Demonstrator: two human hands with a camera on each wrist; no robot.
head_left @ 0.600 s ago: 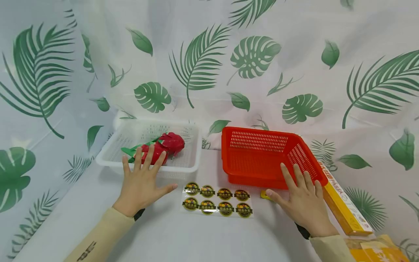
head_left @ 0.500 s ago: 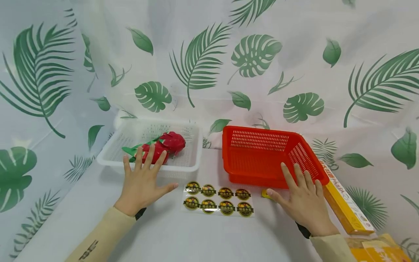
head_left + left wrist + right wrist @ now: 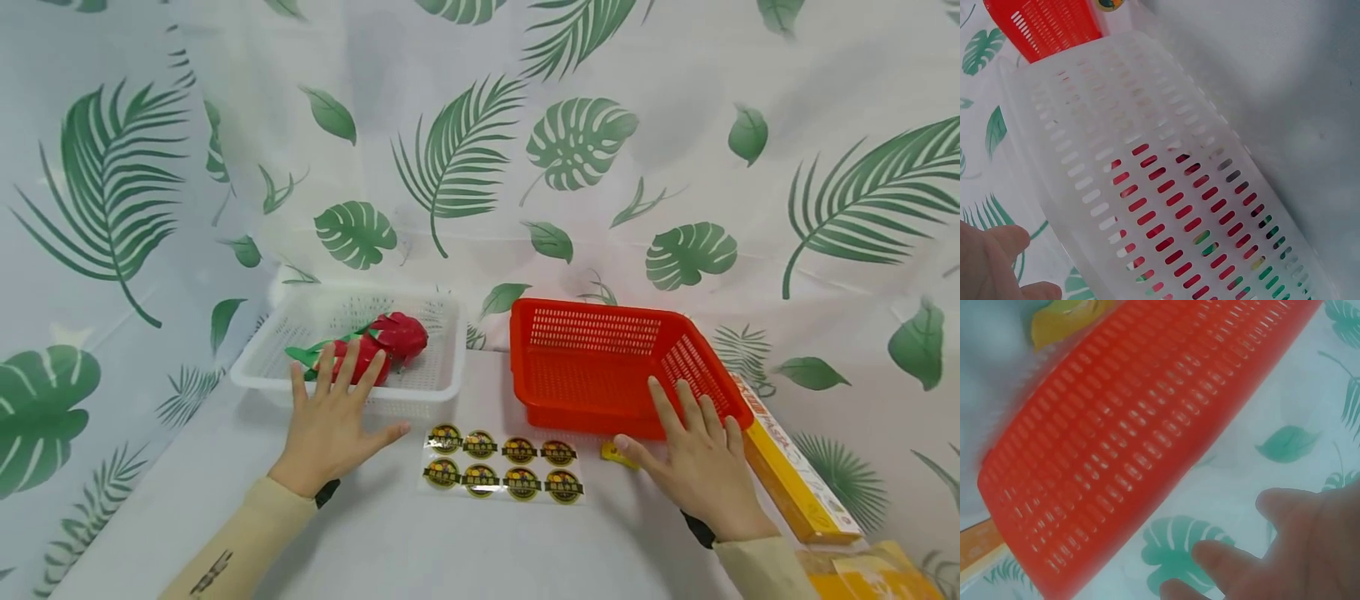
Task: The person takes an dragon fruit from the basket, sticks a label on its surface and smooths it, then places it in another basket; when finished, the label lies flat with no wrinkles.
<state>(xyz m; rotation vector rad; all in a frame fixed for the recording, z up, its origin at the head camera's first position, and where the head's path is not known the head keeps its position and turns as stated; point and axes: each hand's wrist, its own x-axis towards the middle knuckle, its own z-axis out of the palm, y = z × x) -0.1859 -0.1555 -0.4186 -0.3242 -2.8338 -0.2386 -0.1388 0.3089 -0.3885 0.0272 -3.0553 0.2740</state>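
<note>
My left hand (image 3: 327, 436) has its fingers spread over the near rim of a white plastic basket (image 3: 438, 389); whether it touches the rim I cannot tell. Two red dragon fruits (image 3: 401, 335) with green leaf tips lie in that basket, partly hidden by the fingers. In the left wrist view their red shows through the slots of the white basket (image 3: 1104, 125). My right hand (image 3: 703, 467), fingers also spread, is at the near right part of a red plastic basket (image 3: 592, 375) and holds nothing. A sheet of round stickers (image 3: 501, 467) lies between the hands.
Close to my right thumb lies a small yellow object (image 3: 618, 454), partly covered. A long yellow pasta box (image 3: 802, 475) stands right of the red basket. A yellow-orange package (image 3: 870, 575) is at the lower right. A leaf-print sheet (image 3: 480, 167) hangs behind the white table.
The head view has shifted slightly, so the scene sits a little lower in the picture. Both hands keep the same spread pose, and the baskets and stickers stay where they were.
</note>
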